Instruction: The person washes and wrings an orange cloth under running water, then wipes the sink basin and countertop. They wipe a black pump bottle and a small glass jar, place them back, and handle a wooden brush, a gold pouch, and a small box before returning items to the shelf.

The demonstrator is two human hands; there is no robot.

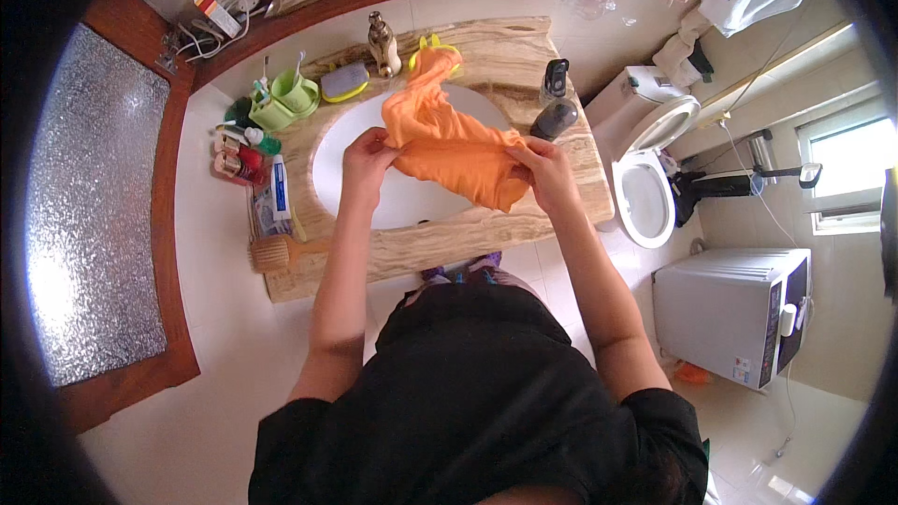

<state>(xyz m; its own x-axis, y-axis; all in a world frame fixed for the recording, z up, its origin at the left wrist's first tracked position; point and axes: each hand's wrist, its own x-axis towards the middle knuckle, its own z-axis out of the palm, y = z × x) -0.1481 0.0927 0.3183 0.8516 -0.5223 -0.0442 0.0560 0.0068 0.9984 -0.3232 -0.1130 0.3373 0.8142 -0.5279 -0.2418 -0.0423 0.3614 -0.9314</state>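
An orange cloth garment (456,161) is stretched between my two hands above the white sink basin (344,168). My left hand (368,158) pinches one edge of it, and my right hand (544,168) grips the other side. Its far, twisted end lies towards the back of the marble-patterned counter, over a yellow-green dish (426,43). Behind the basin stands a metallic faucet (382,45), partly beside the cloth. The cloth hides much of the basin's middle and right side.
Green cups (295,95), a soap box (344,81), a toothpaste tube (279,186) and a wooden hairbrush (277,252) line the counter's left. Two dark-topped bottles, one a dark bottle (554,119), stand at the right. Beyond are a toilet (642,200) and a washing machine (722,308).
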